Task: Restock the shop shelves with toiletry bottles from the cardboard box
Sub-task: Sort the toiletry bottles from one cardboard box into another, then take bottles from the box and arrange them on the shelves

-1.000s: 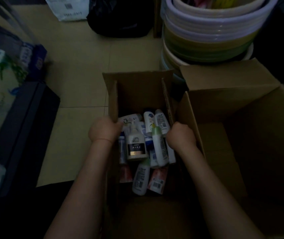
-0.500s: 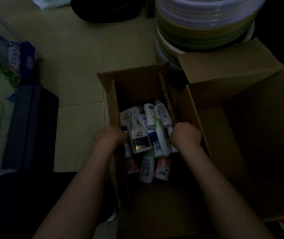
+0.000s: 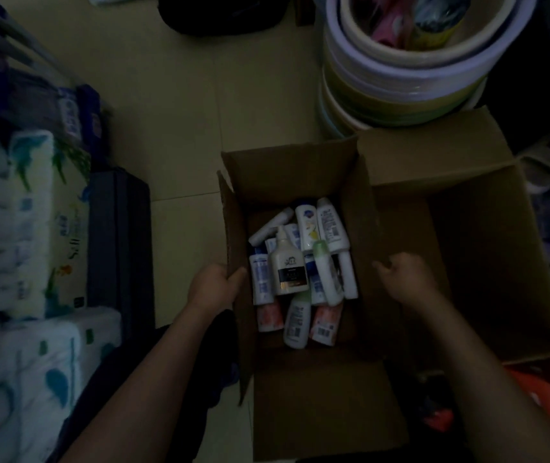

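An open cardboard box (image 3: pixel 287 175) stands on the tiled floor in dim light, holding several toiletry bottles lying in a heap. On top lies a white pump bottle (image 3: pixel 288 267) with a dark label; beside it is a green-capped bottle (image 3: pixel 327 274). My left hand (image 3: pixel 215 284) grips the box's left wall, fingers curled over the edge. My right hand (image 3: pixel 407 274) hovers at the box's right wall, fingers loosely curled and holding nothing.
A larger empty cardboard box (image 3: pixel 487 248) adjoins on the right. Stacked plastic basins (image 3: pixel 400 81) stand behind it. Packs of tissue paper (image 3: pixel 26 228) and a dark case (image 3: pixel 118 248) line the left. A black bag (image 3: pixel 220 15) lies at the back.
My right hand has let go of the box's right wall and moved slightly right. The left hand keeps its grip. The view shifted, bringing the tissue packs and basins more into sight.
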